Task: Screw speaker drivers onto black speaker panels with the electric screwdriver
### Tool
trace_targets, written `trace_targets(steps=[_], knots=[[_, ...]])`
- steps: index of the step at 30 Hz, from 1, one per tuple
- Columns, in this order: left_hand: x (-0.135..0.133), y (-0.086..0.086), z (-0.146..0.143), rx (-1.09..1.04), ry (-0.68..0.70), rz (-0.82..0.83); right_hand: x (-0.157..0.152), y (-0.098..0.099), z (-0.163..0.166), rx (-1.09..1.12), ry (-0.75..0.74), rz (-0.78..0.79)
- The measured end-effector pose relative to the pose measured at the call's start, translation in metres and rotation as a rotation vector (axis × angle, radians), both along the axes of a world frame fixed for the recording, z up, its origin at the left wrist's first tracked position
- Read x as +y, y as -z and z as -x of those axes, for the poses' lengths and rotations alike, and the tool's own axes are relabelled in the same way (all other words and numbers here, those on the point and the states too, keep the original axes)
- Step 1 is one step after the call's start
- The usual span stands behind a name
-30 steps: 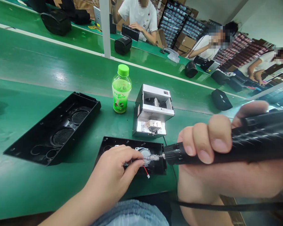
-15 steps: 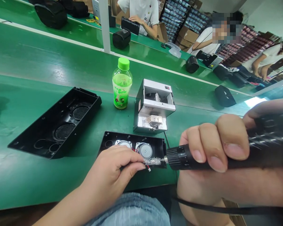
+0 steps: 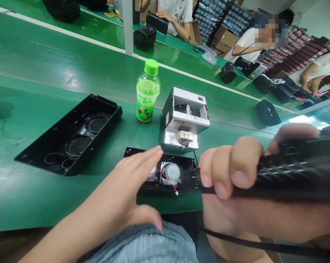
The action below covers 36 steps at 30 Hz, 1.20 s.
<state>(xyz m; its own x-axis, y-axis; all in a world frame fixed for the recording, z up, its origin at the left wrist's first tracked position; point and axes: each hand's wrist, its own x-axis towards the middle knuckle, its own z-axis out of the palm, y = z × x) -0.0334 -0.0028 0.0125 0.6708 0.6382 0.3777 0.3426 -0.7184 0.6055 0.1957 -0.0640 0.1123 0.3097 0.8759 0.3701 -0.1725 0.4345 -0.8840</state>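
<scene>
My right hand (image 3: 230,166) is wrapped round a black electric screwdriver (image 3: 280,179), its front end pointing left over the nearer speaker housing (image 3: 185,164). Inside that black housing sit two round speaker drivers, the right one (image 3: 171,171) plainly visible and the left one partly covered by my hand. A red and black wire with a small white plug (image 3: 177,193) hangs over the housing's near edge. My left hand (image 3: 132,186) is held above the housing's left part, thumb and fingers spread, with nothing between them. Clear plastic film lies by the right driver; the screwdriver's tip is hidden or blurred.
A second black housing with round grilles (image 3: 71,135) lies at the left. Behind the work stand a green-capped drink bottle (image 3: 148,93) and a grey-white screw feeder (image 3: 185,118). Co-workers sit across the green bench, among black speakers (image 3: 145,37). A cable hangs below my right hand.
My left hand has let go near the screwdriver's tip, opened and drawn back left. The screwdriver has shifted left over the housing. The whole view has moved slightly.
</scene>
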Motion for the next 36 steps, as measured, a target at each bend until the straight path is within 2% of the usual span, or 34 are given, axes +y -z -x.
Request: trace_targets(steps=[3,7,11,22,26,30,36], knots=[[0.011,0.001,0.014,0.128,-0.078,-0.025,0.004,0.015,0.014,0.082,0.021,-0.012],[0.023,-0.002,0.012,0.272,-0.008,-0.038,0.009,0.035,0.024,0.081,-0.060,0.032],[0.028,-0.002,0.001,0.361,0.033,-0.021,0.013,0.052,0.025,0.066,-0.045,0.000],[0.032,0.001,-0.003,0.404,0.038,0.055,0.022,0.049,0.033,0.017,0.016,0.063],[0.032,0.001,-0.004,0.403,0.032,0.067,0.023,0.050,0.036,0.024,0.038,0.029],[0.031,0.001,-0.004,0.407,0.039,0.074,0.018,0.057,0.035,-0.011,-0.023,0.048],[0.027,-0.002,-0.002,0.403,0.033,0.066,0.017,0.073,0.029,-0.254,-0.185,-0.183]])
